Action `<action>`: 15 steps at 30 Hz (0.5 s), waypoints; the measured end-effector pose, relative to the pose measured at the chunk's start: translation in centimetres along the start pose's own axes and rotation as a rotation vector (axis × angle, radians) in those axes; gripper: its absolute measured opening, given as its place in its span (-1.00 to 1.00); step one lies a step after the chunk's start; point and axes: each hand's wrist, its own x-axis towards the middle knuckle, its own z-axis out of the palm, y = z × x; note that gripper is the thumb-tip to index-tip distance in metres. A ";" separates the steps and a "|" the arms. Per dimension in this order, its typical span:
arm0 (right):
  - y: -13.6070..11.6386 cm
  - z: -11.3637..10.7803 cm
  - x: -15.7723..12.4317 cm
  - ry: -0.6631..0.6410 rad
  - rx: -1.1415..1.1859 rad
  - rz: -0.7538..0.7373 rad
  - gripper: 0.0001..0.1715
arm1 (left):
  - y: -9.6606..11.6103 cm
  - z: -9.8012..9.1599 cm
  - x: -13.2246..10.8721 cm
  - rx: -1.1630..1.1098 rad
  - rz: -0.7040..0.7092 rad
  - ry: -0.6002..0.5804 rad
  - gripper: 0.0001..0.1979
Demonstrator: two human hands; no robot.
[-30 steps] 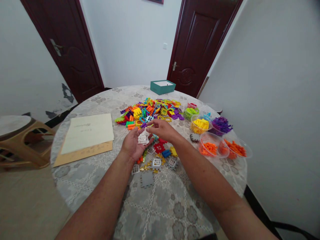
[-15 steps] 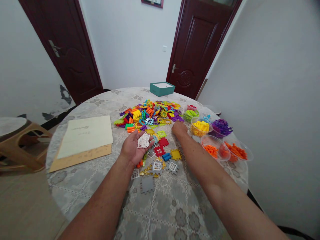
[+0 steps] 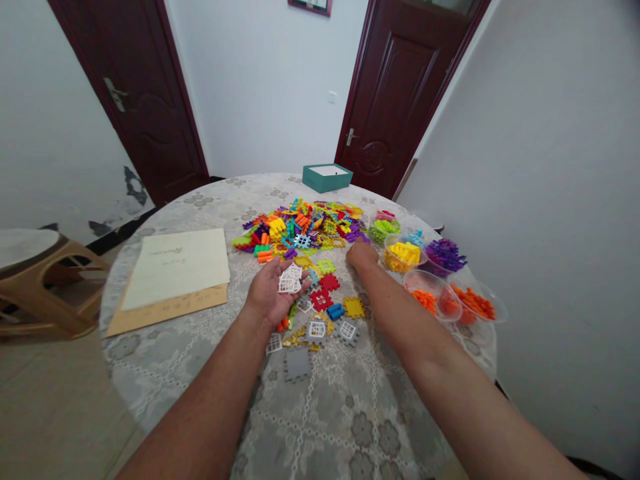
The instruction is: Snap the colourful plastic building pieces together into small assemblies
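Observation:
My left hand [image 3: 267, 291] is palm up above the table, its fingers a little curled, holding several white plastic toy window frames [image 3: 290, 278]. My right hand [image 3: 361, 255] reaches to the near right edge of a heap of coloured building pieces [image 3: 305, 227], beside some purple pieces [image 3: 356, 233]. Its fingers are bent down and closed; whatever they hold is hidden. Between the arms lie a red square piece [image 3: 320, 300], a yellow square piece [image 3: 354, 307], a blue piece [image 3: 335, 311] and a grey square panel [image 3: 297, 364]. Two grey panels carry white window frames [image 3: 317, 329].
At right stand clear tubs of yellow pieces [image 3: 404, 255], purple pieces [image 3: 445, 255], green pieces [image 3: 384, 228] and orange pieces [image 3: 473, 303]. A teal box [image 3: 327, 178] sits at the far edge. Paper sheets [image 3: 177, 267] lie left; a stool [image 3: 40, 287] stands beyond the table.
The whole view has shifted slightly, moving the scene a little to the right. Both hands keep nearly the same places over the table, and the white window frames remain in my left hand.

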 end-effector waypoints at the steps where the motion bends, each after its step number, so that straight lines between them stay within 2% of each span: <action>1: 0.0 -0.2 0.1 -0.005 -0.001 -0.003 -0.40 | 0.0 0.0 0.0 -0.003 0.000 0.000 -0.71; 8: -0.3 -0.6 1.4 -0.031 -0.004 0.002 -0.50 | 0.0 -0.1 0.2 -0.009 0.004 0.011 -0.72; 15: 0.4 0.4 0.3 0.011 -0.003 -0.037 -0.50 | -0.2 -0.2 0.3 -0.002 0.001 -0.006 -0.72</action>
